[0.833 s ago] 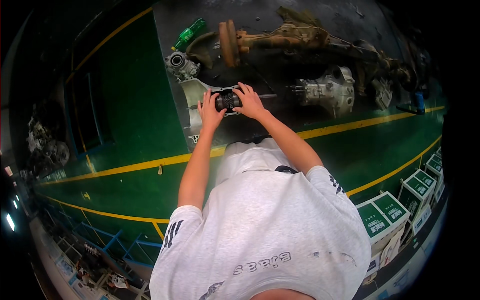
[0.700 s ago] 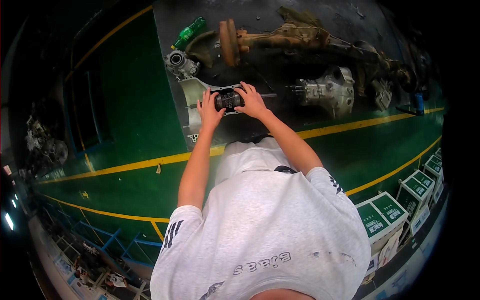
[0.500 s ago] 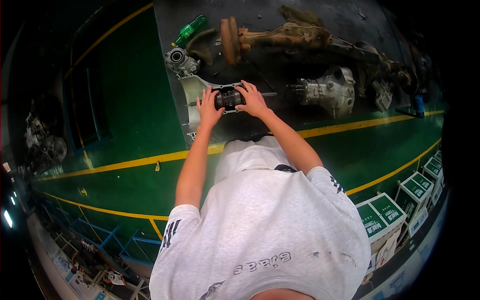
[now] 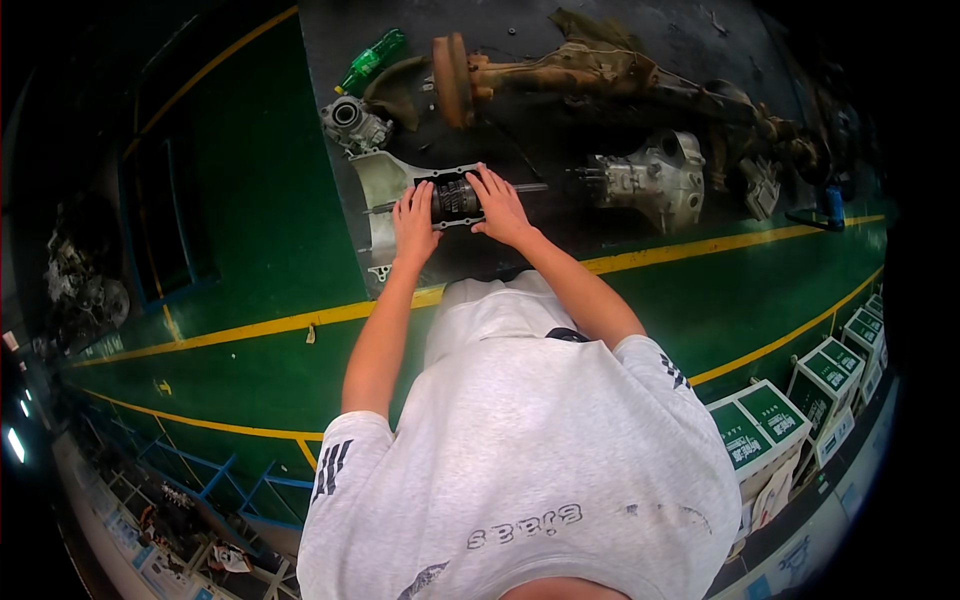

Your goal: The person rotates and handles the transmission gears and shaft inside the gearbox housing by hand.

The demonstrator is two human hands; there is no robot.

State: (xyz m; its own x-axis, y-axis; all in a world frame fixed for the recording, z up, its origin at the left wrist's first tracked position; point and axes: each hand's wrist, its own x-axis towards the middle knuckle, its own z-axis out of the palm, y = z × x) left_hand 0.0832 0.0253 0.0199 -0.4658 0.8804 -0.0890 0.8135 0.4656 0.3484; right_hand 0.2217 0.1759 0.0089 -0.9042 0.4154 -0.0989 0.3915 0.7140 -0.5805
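Observation:
A half casing of light grey metal [image 4: 380, 182], with a flared left end, lies at the near left of the dark work surface. Inside it is a dark gear shaft [image 4: 457, 198], thin rods sticking out to both sides. Around the left end of its gears is my left hand [image 4: 414, 225], fingers close together over the top and thumb on the near side. My right hand [image 4: 502, 210] grips the right end likewise, its thumb by the casing's near edge. The undersides of the gears and my fingertips' exact contact are hidden.
To the right lies a grey gearbox housing [image 4: 665, 185]. A rusty axle [image 4: 570, 78] stretches along the far side. Beyond the casing are a small metal housing [image 4: 352, 122] and a green bottle [image 4: 370, 62]. Green-and-white boxes [image 4: 757, 425] stand at the lower right.
Both thumbs have come down from the gears toward the near side, and my fingers lie lower over the shaft's ends. The view has shifted slightly; the gear shaft stays in the casing.

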